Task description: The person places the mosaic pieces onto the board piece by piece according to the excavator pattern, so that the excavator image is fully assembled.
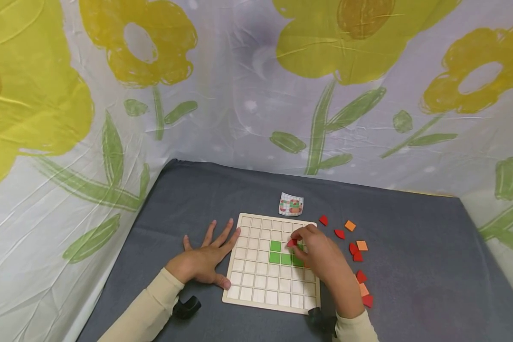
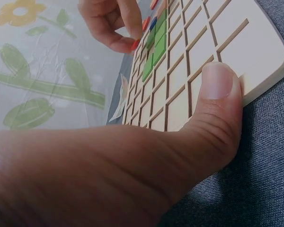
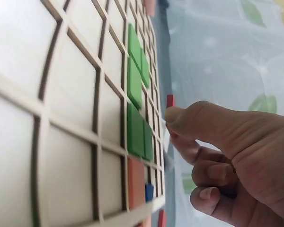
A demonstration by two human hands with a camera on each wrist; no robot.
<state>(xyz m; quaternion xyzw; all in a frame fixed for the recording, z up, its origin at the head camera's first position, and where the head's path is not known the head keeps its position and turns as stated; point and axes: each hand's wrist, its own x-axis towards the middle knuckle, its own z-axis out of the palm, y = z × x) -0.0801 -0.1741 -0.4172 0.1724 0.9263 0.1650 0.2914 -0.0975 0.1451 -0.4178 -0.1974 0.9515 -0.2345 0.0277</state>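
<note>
A pale wooden grid board lies on the dark cloth, with several green squares set in its cells. My left hand is spread flat at the board's left side, its thumb on the near left border and its fingertips by the upper left edge. Between thumb and fingers, my right hand pinches a red quarter-round piece over the right half of the grid. In the right wrist view, an orange square sits beside the green ones, near a small blue piece.
Right of the board lie several loose red pieces and orange squares. Behind it is a small printed card with a coloured grid pattern. A flower-printed curtain hangs behind the dark table.
</note>
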